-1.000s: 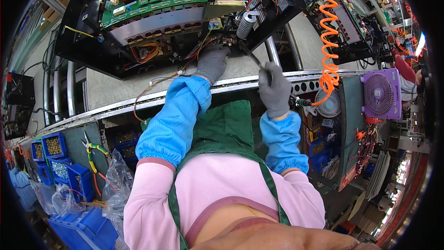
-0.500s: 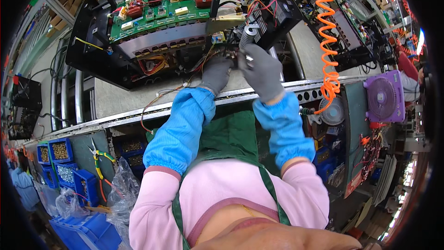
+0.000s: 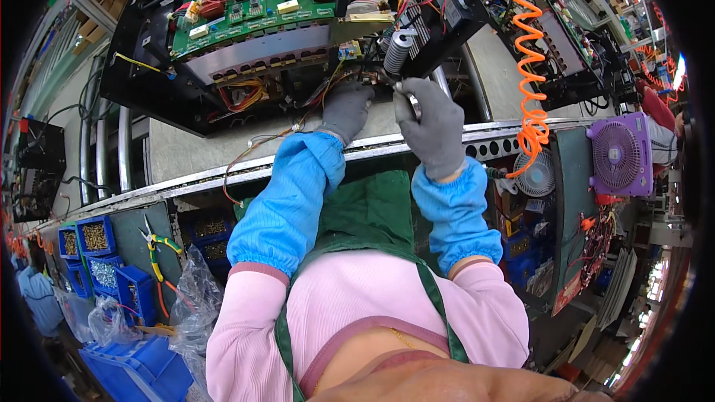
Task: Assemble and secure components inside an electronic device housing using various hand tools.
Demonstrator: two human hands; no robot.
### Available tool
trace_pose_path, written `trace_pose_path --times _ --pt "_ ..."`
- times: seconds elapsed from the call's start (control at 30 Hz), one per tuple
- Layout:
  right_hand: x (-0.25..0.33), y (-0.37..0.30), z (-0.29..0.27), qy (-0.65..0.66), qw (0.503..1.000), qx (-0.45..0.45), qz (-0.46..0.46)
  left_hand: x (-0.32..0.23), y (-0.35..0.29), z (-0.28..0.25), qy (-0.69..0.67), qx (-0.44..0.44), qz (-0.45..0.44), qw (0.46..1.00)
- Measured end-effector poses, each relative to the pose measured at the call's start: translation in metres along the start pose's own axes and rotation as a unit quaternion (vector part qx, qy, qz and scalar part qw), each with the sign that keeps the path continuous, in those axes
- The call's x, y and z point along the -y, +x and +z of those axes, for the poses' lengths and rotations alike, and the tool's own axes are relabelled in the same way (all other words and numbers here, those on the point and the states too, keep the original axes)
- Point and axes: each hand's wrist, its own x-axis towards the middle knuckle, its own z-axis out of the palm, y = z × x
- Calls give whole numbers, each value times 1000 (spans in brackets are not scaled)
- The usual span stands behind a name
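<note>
An open black chassis point(image 3: 141, 89) with a green circuit board point(image 3: 253, 15) lies in front of me. At its front right stands a grey ribbed cylinder point(image 3: 398, 52), tilted, with a light cap. My right hand point(image 3: 432, 123), in a grey glove, is closed just below the cylinder on a silver metal tool point(image 3: 415, 106) that looks like a wrench. My left hand point(image 3: 348, 110), gloved too, reaches in at the chassis front beside the wires point(image 3: 320, 104). Its fingers are curled, and their tips are lost among dark parts, so what they grip is hidden.
A coiled orange air hose point(image 3: 527, 52) hangs to the right. Blue bins of screws point(image 3: 95, 238), yellow-green pliers point(image 3: 158, 257) and a blue crate point(image 3: 138, 368) are at lower left. A purple fan point(image 3: 620, 152) stands at far right. A metal rail point(image 3: 194, 184) edges the bench.
My right hand has moved slightly down and right, away from the cylinder, showing more of the metal tool. My left hand stays nearly in place.
</note>
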Motion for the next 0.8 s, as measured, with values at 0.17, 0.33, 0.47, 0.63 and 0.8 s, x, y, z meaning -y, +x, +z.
trace_pose_path --times 0.17,0.33,0.47,0.63,0.8 --pt "-3 -35 -15 16 997 -40 68 -5 1 -5 19 47 -16 999" --pt "-31 -100 -23 -85 995 -15 58 -2 -1 -2 16 21 -14 1000" --pt "-52 -142 -13 33 950 101 293 -1 0 -2 23 11 -13 1000" --pt "-69 -159 9 -58 939 167 295 -2 0 0 13 15 -21 1000" --pt "-62 -160 20 -78 947 156 269 -1 -1 -1 2 23 -22 999"
